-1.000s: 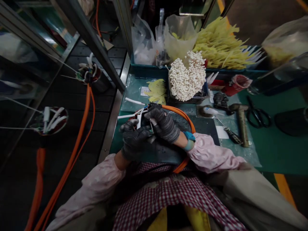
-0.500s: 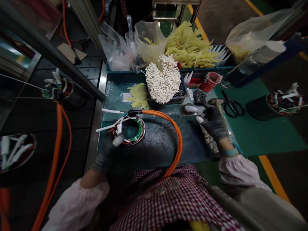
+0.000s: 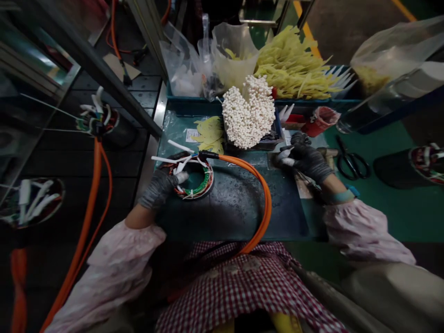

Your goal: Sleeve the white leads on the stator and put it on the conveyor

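Note:
The wound stator [image 3: 208,185], a ring with green and red wires and white sleeved leads, stands on the dark mat at the left. My left hand [image 3: 159,187], in a grey glove with a white-covered thumb tip, grips the ring's left rim. Thick orange cable [image 3: 265,199] joins the leads at a black sleeve [image 3: 208,155] and curves down toward the apron. On the right, my right hand [image 3: 307,161], gloved too, has its white-tipped thumb and finger drawn together over a small clear packet [image 3: 274,160]. Whatever lies between those fingertips is hidden.
Behind the mat are a box of white tubes [image 3: 248,115], yellow-green strips [image 3: 294,69] and yellow pieces [image 3: 210,132]. Black scissors [image 3: 352,162], a red cup [image 3: 321,121] and a dark cylinder [image 3: 395,169] are at right. More wired cylinders [image 3: 118,127] stand left, beside a metal post [image 3: 104,69].
My left hand has moved up onto the stator's rim. The right hand's thumb and finger have come closer together over the packet. The whole view has shifted slightly.

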The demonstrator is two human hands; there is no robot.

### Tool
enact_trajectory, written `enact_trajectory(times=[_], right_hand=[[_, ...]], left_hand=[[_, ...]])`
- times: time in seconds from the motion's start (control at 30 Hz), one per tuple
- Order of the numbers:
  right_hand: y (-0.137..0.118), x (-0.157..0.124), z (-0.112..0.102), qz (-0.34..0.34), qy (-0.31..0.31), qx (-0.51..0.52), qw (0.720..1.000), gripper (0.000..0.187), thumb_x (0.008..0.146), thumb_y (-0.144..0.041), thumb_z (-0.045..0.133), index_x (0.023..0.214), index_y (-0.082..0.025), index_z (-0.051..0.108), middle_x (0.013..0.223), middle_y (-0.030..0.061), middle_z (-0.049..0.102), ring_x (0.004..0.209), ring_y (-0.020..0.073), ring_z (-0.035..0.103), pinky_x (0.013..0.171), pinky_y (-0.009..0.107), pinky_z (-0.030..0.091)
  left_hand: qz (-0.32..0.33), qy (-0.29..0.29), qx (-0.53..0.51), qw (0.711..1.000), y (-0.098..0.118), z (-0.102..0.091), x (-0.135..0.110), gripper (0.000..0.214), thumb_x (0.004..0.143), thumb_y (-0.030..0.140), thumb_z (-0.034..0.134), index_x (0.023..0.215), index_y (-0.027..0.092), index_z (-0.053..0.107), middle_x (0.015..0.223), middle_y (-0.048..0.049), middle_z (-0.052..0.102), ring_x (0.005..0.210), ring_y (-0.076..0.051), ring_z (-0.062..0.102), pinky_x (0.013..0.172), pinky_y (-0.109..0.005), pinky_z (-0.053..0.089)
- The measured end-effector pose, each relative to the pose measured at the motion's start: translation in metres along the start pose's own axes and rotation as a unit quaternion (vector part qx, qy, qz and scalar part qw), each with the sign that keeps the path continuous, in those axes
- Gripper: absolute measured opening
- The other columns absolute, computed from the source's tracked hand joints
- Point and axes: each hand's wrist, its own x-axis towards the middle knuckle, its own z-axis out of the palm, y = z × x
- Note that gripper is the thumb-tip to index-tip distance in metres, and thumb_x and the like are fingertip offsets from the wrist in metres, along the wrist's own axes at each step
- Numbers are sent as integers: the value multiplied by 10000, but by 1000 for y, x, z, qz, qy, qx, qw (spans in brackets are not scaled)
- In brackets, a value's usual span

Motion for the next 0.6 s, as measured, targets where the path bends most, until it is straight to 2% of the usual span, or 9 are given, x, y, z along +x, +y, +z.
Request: enact_trajectory(times=[0.07, 0.17, 0.23, 0.3, 0.33, 0.43, 0.47, 0.53, 0.6], right_hand=[[-5, 7, -4, 11, -28, -66, 997, 303, 852, -492, 929, 771, -266, 744, 758, 22, 761, 758, 203, 661, 781, 376, 598], [-25, 3, -15, 0, -9, -119, 993, 389, 883, -581, 888, 737, -293, 672, 774, 59, 720, 783, 232, 649, 760, 395, 563], [-50, -17, -19, -15, 12, -133, 991, 396, 912, -637, 848, 801, -301, 670, 822, 83, 727, 749, 241, 659, 682, 392, 529], [-84, -48, -11, -54, 23, -160, 985, 376, 953, -640, 812, 882, -292, 688, 855, 85, 731, 759, 265, 697, 682, 404, 560], [-102, -66, 0, -81, 32, -158, 984, 354, 978, -624, 788, 947, -279, 712, 868, 86, 745, 759, 275, 715, 676, 410, 583], [-150, -114, 55, -96, -76, -88, 989, 260, 1051, -505, 725, 1118, -262, 788, 929, 66, 819, 751, 254, 771, 644, 376, 641], [-160, -126, 76, -89, -84, -83, 989, 254, 1052, -489, 729, 1145, -265, 804, 930, 55, 837, 753, 252, 786, 639, 368, 652], [-168, -143, 112, -93, -77, -87, 989, 253, 1035, -453, 764, 1154, -242, 836, 888, 69, 850, 750, 268, 803, 667, 376, 678], [-164, -153, 133, -94, -76, -89, 989, 289, 1027, -437, 786, 1212, -226, 853, 893, 91, 862, 781, 292, 824, 703, 391, 695]], left_hand=[[7, 3, 9, 1000, 1, 2, -2, 544, 768, 476, 926, 1254, 244, 844, 1326, -95, 851, 1450, -416, 695, 1348, -627, 496], [28, 0, 25, 999, 0, 3, -1, 565, 757, 465, 904, 1261, 219, 835, 1361, -116, 841, 1366, -396, 744, 1326, -604, 521], [43, -5, 45, 998, -3, 2, 3, 552, 757, 472, 882, 1236, 201, 836, 1356, -135, 839, 1332, -386, 762, 1309, -604, 533], [60, -2, 70, 996, -6, 0, 8, 508, 766, 461, 860, 1206, 206, 839, 1329, -135, 848, 1315, -377, 769, 1279, -598, 560], [70, 2, 81, 994, -7, 0, 8, 497, 774, 448, 849, 1208, 208, 836, 1326, -131, 850, 1311, -373, 772, 1263, -587, 576], [106, 23, 117, 987, -10, 2, 0, 538, 815, 430, 827, 1298, 191, 806, 1370, -133, 837, 1307, -359, 779, 1219, -540, 618], [122, 36, 137, 982, -10, 5, -8, 559, 838, 430, 824, 1337, 182, 790, 1386, -137, 830, 1305, -355, 782, 1210, -532, 626], [156, 61, 174, 970, -11, 12, -28, 576, 895, 442, 818, 1406, 183, 757, 1403, -136, 821, 1287, -345, 790, 1189, -530, 643], [192, 67, 187, 961, -12, 21, -52, 580, 954, 504, 817, 1452, 217, 735, 1428, -125, 808, 1287, -336, 791, 1183, -544, 649]])
